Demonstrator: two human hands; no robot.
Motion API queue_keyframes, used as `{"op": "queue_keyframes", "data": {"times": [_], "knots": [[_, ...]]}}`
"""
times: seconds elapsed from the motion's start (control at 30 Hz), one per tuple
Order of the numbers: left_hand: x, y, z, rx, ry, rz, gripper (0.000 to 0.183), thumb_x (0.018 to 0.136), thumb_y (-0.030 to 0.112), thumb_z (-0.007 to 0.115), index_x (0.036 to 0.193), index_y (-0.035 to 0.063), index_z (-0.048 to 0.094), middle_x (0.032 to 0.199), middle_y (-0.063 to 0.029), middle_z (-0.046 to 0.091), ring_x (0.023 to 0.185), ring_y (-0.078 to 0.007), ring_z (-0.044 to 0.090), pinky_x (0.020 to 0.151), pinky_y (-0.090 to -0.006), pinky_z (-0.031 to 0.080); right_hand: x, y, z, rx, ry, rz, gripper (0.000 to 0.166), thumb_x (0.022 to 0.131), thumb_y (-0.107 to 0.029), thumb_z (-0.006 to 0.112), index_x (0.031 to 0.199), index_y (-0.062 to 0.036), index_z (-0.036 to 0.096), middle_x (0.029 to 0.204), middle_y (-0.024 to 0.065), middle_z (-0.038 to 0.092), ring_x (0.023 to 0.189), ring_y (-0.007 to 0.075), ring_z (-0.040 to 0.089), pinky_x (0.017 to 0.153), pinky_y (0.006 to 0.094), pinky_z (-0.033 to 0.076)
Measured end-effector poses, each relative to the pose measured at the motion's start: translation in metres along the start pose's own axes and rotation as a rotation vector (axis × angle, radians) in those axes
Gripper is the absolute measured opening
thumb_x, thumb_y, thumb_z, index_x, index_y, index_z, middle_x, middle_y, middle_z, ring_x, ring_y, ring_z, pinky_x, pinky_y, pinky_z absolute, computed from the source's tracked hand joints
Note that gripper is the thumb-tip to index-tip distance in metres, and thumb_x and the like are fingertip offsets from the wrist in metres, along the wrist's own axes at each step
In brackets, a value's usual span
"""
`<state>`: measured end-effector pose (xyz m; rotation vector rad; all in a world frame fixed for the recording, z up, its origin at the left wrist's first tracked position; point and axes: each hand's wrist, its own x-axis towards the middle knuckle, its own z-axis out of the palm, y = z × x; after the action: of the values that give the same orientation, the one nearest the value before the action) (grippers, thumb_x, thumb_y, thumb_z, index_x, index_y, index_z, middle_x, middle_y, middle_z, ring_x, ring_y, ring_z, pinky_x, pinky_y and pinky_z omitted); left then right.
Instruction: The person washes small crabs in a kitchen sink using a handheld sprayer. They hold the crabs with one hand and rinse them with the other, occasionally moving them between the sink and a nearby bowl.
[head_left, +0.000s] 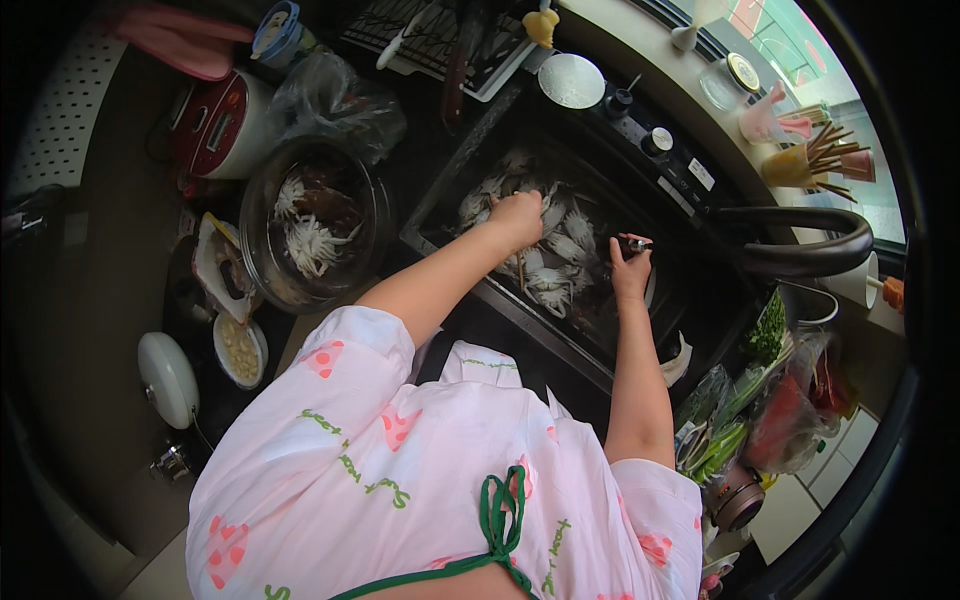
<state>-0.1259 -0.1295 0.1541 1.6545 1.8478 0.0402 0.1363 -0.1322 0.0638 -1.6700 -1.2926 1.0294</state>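
Several pale crabs lie piled, belly up in part, in the black sink before me. My left hand reaches down into the pile, fingers bent against the crabs at its far side. Whether it grips one is hidden by the hand. To the right of the pile, my right hand is closed around a dark-handled tool with a shiny end; its working part cannot be made out. More crabs lie in a clear glass bowl on the counter left of the sink.
A black faucet arches over the sink's right side. Left stand a red-and-white rice cooker, a plastic bag and a bowl of peeled garlic. Bagged greens and scissors lie right. A dish rack stands behind.
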Motion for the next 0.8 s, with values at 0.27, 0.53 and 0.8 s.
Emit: {"op": "queue_keyframes", "data": {"times": [0.27,0.53,0.8], "knots": [[-0.032,0.004,-0.031,-0.103,0.14,0.038,0.026,0.085,0.015,0.061,0.104,-0.0018,0.054,0.101,-0.0245,0.067,0.096,-0.0425,0.066,0.091,-0.055,0.049,-0.02,-0.011,-0.015,-0.068,-0.036,-0.009,0.032,0.087,-0.017,0.076,0.109,-0.0067,0.054,0.1,0.0066,0.068,0.08,0.0149,0.065,0.059,0.0298,0.057],[-0.066,-0.014,-0.075,-0.4,0.345,0.033,0.015,0.08,0.012,0.062,0.084,-0.0001,0.055,0.081,-0.023,0.065,0.08,-0.0417,0.064,0.068,-0.0474,0.05,-0.024,-0.016,-0.008,0.033,-0.051,0.055,0.033,0.086,-0.018,0.077,0.108,-0.0069,0.055,0.099,0.0072,0.068,0.079,0.0154,0.065,0.06,0.0294,0.056],[-0.132,-0.05,-0.173,-0.976,0.182,0.167,0.011,0.089,-0.003,0.055,0.082,0.0005,0.048,0.107,-0.0191,0.064,0.098,-0.0186,0.064,0.086,-0.0341,0.056,-0.012,0.014,-0.012,-0.088,0.012,-0.013,0.038,0.082,-0.024,0.08,0.106,-0.0056,0.057,0.097,0.01,0.07,0.087,0.0222,0.069,0.079,0.0344,0.053]]}}
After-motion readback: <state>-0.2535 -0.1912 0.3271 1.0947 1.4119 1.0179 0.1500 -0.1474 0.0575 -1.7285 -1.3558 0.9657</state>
